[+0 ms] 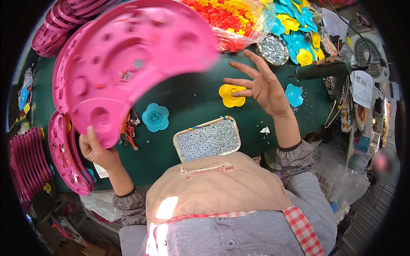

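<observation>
My left hand [97, 149] grips the near end of a large pink curved plastic panel [162, 47], holding it up and tilted over the table. Round recesses and small holes dot the panel, and a small wired part [125, 76] shows on it. My right hand [268, 91] is raised with fingers spread and holds nothing. Close to its fingertips in the picture is a yellow flower-shaped piece [232, 95]. A blue flower-shaped piece [155, 117] lies right of the panel's near end, beside red and orange wired connectors [129, 133].
A tray [207, 137] of washers and screws stands before me. Stacked pink panels [64, 158] line the left. A bag of red and yellow pieces [226, 21], a bowl of metal parts [273, 49] and a dark power screwdriver [322, 71] are at the far side and right.
</observation>
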Demonstrator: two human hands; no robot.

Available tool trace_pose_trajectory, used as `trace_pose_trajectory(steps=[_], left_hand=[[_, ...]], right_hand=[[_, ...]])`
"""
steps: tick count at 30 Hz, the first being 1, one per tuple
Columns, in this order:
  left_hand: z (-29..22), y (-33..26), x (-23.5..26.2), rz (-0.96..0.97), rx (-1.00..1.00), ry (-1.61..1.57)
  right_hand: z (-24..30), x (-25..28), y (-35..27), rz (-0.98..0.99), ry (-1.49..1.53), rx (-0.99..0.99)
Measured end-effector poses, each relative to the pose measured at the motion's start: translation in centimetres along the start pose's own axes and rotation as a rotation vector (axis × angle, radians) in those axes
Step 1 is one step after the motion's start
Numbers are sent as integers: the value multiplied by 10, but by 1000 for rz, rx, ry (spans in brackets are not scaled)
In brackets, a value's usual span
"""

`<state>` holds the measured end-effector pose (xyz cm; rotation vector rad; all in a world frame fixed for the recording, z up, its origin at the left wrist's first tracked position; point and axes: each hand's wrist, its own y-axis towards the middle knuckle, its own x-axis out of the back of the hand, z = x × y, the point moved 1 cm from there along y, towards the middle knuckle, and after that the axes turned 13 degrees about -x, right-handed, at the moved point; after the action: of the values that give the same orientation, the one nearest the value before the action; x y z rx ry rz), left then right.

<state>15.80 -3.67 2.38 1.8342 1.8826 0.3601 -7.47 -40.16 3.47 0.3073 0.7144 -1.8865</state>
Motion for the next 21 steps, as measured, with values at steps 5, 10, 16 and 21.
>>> trace_pose_trajectory(steps=[5, 10, 16, 21], left_hand=[[20, -29, 9, 334, 41, -43], [24, -25, 8, 536, -13, 59], [28, -36, -8, 667, -34, 183], [36, -37, -14, 695, 28, 273]], right_hand=[[-1, 5, -3, -250, -468, -55], [-42, 24, -7, -395, -637, 126], [-46, 31, -7, -515, -699, 183], [-52, 35, 1, -503, -807, 177]])
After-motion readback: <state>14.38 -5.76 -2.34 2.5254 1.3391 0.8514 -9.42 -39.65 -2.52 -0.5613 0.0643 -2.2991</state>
